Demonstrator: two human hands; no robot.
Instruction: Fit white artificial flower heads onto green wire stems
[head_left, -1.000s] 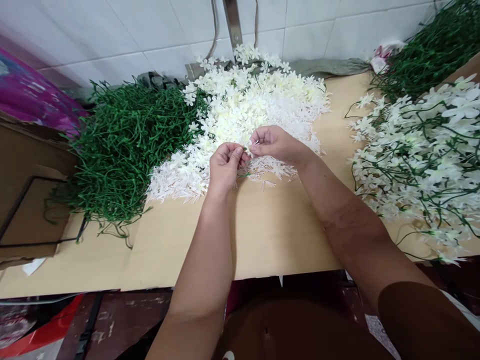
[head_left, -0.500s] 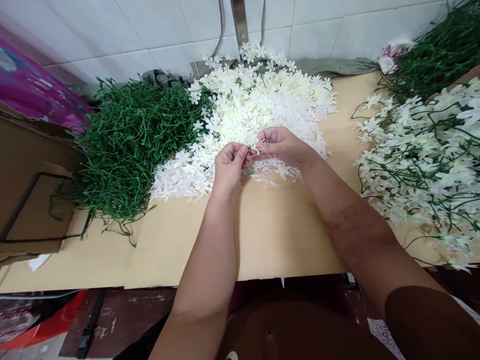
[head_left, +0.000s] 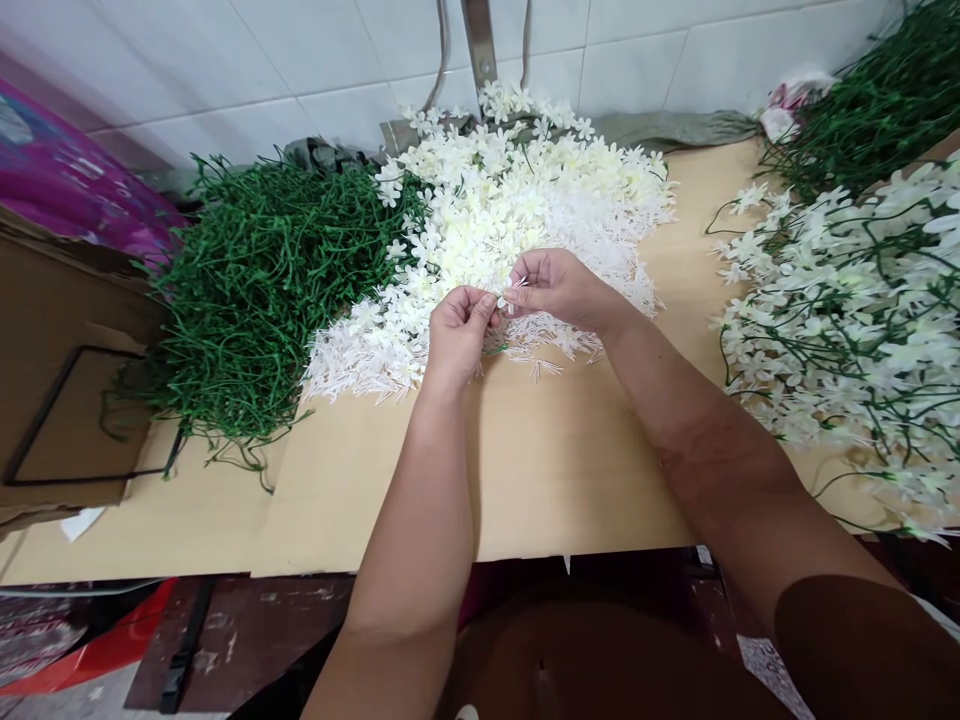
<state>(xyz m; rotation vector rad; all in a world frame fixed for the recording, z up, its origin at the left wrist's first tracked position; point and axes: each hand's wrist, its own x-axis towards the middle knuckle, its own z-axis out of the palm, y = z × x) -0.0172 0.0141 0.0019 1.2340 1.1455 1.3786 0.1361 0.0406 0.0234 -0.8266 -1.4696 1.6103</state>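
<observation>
My left hand point(head_left: 459, 328) is closed in a pinch, thumb against the fingers. Its fingertips meet a small white artificial flower point(head_left: 505, 300), whose stem is hidden by the fingers. From the other side my right hand point(head_left: 553, 287) pinches at the same flower, and a thin pale stamen-like piece point(head_left: 520, 283) sticks out by its fingertips. Just behind both hands spreads a pile of loose white artificial flower heads point(head_left: 480, 220). White stamen-like pieces point(head_left: 600, 240) lie heaped at its right side and along its front.
Green plastic stems point(head_left: 277, 290) are heaped at the left beside a cardboard box point(head_left: 60, 300). At the right lie white flowers on green stems point(head_left: 847, 330), with more green stems point(head_left: 892, 110) behind. Cardboard point(head_left: 570, 450) covers the table; a tiled wall point(head_left: 630, 60) stands behind it.
The right fingertips have shifted slightly left, closer to the left ones. White petals now show between the fingertips, where a green tip was visible before.
</observation>
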